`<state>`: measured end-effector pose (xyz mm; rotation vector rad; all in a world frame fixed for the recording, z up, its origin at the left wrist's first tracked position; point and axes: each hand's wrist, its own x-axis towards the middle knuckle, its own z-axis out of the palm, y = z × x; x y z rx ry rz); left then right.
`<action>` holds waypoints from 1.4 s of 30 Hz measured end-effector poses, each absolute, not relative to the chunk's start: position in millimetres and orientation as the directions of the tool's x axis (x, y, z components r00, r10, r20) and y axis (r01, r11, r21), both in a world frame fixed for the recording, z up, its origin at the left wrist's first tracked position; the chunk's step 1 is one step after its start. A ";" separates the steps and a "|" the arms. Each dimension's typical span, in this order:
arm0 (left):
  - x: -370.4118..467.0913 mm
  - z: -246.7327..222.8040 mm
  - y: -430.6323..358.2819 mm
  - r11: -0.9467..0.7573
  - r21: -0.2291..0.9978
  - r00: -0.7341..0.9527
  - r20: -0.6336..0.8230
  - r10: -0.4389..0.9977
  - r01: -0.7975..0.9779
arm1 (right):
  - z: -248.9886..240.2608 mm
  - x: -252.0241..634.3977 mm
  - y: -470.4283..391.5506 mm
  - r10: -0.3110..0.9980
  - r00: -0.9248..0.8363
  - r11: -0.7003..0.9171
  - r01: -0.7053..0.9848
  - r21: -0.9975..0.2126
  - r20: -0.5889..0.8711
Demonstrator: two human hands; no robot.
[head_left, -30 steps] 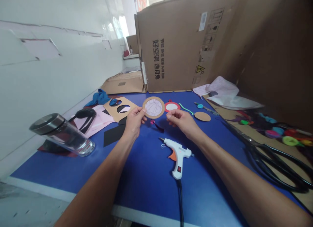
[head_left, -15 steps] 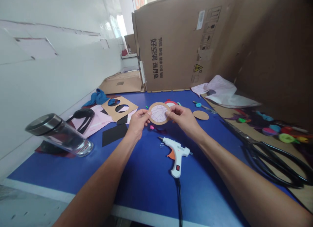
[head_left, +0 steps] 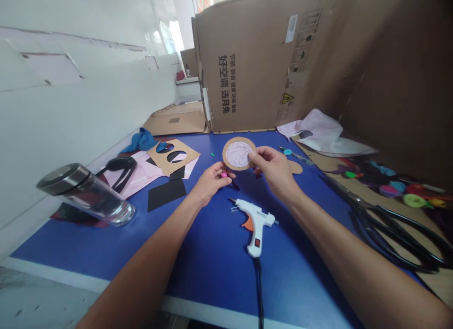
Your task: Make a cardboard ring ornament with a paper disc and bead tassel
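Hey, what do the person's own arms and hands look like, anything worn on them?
The left forearm and right forearm are bare where visible, with no sleeves showing. The left hand and right hand are gloveless; I see no watch or bracelet. Some fingers are partly hidden.

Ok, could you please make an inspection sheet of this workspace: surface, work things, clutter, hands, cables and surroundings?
Surface: blue tabletop with a pale front edge.
Work things: cardboard-rimmed disc with purple-lined white centre, held up; small pink piece at the fingers; white hot glue gun lying on its side.
Clutter: glass bottle with steel lid, cardboard sheet with two cut-outs, black card, large black-handled scissors.
Left hand: touching the pink piece; firmness of grip unclear.
Right hand: pinching the disc's right side.
Cables: black cord from the glue gun, over the front edge; plug not visible.
Surroundings: large cardboard box behind, pale wall at left.
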<state>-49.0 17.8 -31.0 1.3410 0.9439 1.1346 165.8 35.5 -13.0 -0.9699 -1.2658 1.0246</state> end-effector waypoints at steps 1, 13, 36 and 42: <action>-49.5 -31.0 17.7 -0.084 0.994 0.223 0.098 0.970 -0.070 | -13.5 166.0 36.0 0.964 0.033 0.267 -0.065 -0.962 0.265; -53.9 -25.4 18.1 0.046 0.986 0.190 -0.015 0.982 -0.160 | -18.8 168.7 39.9 0.966 0.084 0.253 -0.087 -0.964 0.246; -56.4 -15.2 24.0 -0.053 0.967 0.055 0.069 0.996 -0.251 | 16.2 167.1 60.4 0.943 -0.163 0.323 0.228 -0.918 0.291; -62.0 -14.7 28.6 -0.013 0.943 -0.057 -0.006 0.998 -0.333 | -7.0 182.5 108.8 0.948 -0.197 0.297 0.836 -0.462 0.251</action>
